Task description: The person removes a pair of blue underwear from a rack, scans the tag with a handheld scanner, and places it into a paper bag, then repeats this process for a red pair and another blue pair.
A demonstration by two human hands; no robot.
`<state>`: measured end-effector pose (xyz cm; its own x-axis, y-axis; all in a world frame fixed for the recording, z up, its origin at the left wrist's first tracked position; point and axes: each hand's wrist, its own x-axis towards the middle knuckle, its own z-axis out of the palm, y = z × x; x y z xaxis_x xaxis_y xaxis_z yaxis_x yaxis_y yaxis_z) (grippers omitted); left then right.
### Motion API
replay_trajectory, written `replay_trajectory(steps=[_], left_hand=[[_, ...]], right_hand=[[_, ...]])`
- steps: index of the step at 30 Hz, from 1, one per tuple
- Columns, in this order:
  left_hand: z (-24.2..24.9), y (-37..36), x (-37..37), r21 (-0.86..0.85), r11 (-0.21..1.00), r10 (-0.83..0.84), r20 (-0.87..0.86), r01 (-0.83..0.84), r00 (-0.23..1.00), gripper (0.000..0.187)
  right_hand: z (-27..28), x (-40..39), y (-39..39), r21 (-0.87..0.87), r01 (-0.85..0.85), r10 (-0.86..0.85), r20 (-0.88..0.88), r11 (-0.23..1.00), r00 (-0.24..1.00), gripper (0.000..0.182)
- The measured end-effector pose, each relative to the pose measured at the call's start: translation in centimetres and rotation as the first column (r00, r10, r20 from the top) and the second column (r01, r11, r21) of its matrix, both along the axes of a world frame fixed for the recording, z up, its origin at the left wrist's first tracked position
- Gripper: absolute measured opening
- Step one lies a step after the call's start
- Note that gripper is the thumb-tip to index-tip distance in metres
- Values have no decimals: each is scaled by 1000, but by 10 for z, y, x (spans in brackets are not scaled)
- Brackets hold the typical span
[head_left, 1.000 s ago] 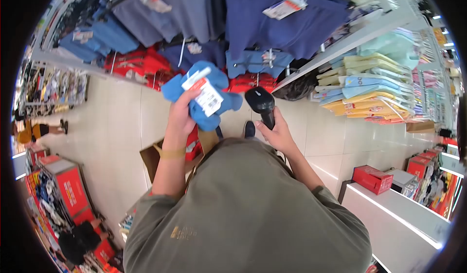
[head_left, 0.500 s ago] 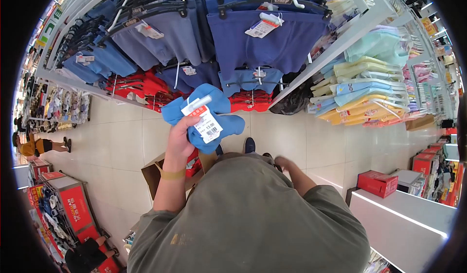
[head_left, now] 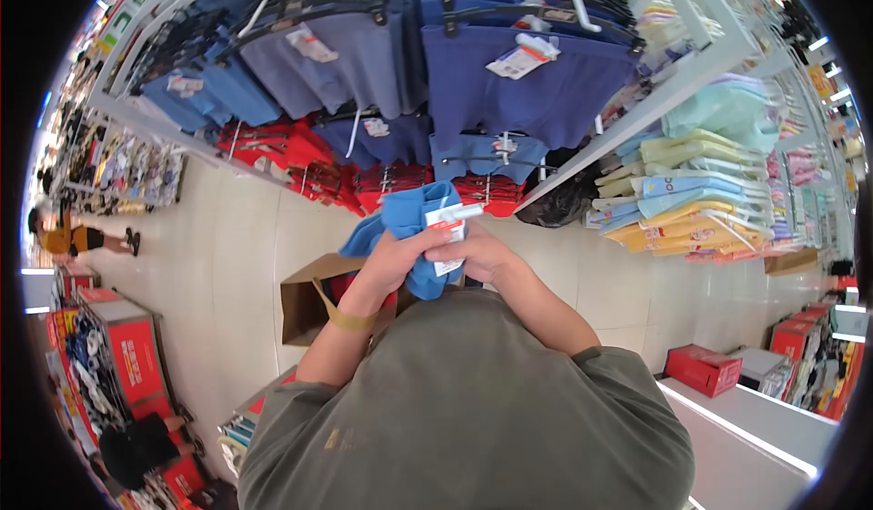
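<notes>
A folded blue garment (head_left: 427,203) is held in front of my chest; its exact kind is hidden by the folds. My left hand (head_left: 393,261) is closed round its left side, the thumb reaching across the front. On the garment hangs a white and red price tag (head_left: 446,228) with a white plastic piece (head_left: 459,212) at its top. My right hand (head_left: 482,254) comes in from the right, its fingers closed on the tag at the garment's right edge. A yellowish band (head_left: 350,321) circles my left wrist.
Ahead, a white rack (head_left: 705,65) carries blue shorts (head_left: 523,87) on black hangers, with red garments (head_left: 282,146) lower down. Pastel children's clothes (head_left: 700,187) hang at the right. An open cardboard box (head_left: 305,305) stands on the floor to my left. Another person (head_left: 82,239) is at far left.
My right hand has come up from my side to the garment and tag. My left hand has moved right with the garment, which is now turned and partly covered by my fingers.
</notes>
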<state>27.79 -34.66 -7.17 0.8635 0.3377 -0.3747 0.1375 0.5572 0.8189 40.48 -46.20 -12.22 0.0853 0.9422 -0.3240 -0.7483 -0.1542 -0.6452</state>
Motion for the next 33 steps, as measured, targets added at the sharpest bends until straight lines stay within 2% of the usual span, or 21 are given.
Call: replay_trajectory(steps=[3,5,7,9,12,15,16,17,18,19,22,24,26,27,28,29,30,31,32,33], left_hand=[[11,2,-5,63,998,-14,40,11,999,49],[20,15,-12,89,988,-132,42,128,990,55],[22,26,-16,144,964,-228,33,221,973,52],[18,36,-17,229,948,-235,30,222,972,48],[13,52,-16,321,916,-271,59,238,961,36],[8,75,-17,278,957,-92,5,87,996,35],[4,84,-18,255,966,22,32,-29,999,30],[5,95,-19,282,956,97,-29,-85,995,26],[2,105,-18,320,941,146,-82,-113,986,25],[-1,115,-16,356,925,194,-135,-135,972,25],[-22,131,-4,475,872,172,-70,-118,983,29],[-28,136,2,499,862,102,-7,-85,995,31],[-21,137,5,557,830,38,-28,-16,999,31],[-17,138,7,584,812,6,-39,18,999,31],[-17,143,9,540,841,1,-65,34,998,32],[-14,145,7,551,832,-3,-104,60,995,29],[-8,148,4,561,823,-4,-143,84,990,27],[-5,151,2,568,815,-5,-184,111,983,24],[-4,152,1,570,815,-2,-176,104,984,24],[-4,151,1,565,819,-10,-168,105,986,25]], right_hand=[[0,0,2,30,34,-32,-71,999,997,41],[-2,4,1,-1,66,-65,-154,998,986,36],[-12,12,1,14,63,-60,-126,998,990,36],[7,9,1,4,110,-109,-52,994,993,36],[15,6,5,52,151,-147,-79,987,986,39],[11,15,-3,62,242,-234,-118,968,965,41],[15,17,-10,68,269,-256,-156,961,954,42],[22,15,-13,77,296,-277,-193,952,941,43],[31,11,-17,158,277,-254,-150,948,956,48],[43,4,-18,245,258,-217,-182,935,959,51],[72,-24,-5,500,177,-54,-251,848,966,60],[61,-37,12,571,49,31,-130,820,991,56],[32,-61,39,582,-15,110,-128,813,986,44],[15,-78,55,562,-19,151,-189,827,970,34],[12,-91,64,348,-172,127,148,922,981,26],[1,-95,71,223,-289,170,434,931,885,22],[-10,-100,78,73,-384,239,673,920,700,18],[-26,-102,84,26,-519,266,835,855,481,17],[-26,-112,89,205,-527,32,913,825,406,25],[-28,-121,94,82,-547,38,978,833,205,33]])
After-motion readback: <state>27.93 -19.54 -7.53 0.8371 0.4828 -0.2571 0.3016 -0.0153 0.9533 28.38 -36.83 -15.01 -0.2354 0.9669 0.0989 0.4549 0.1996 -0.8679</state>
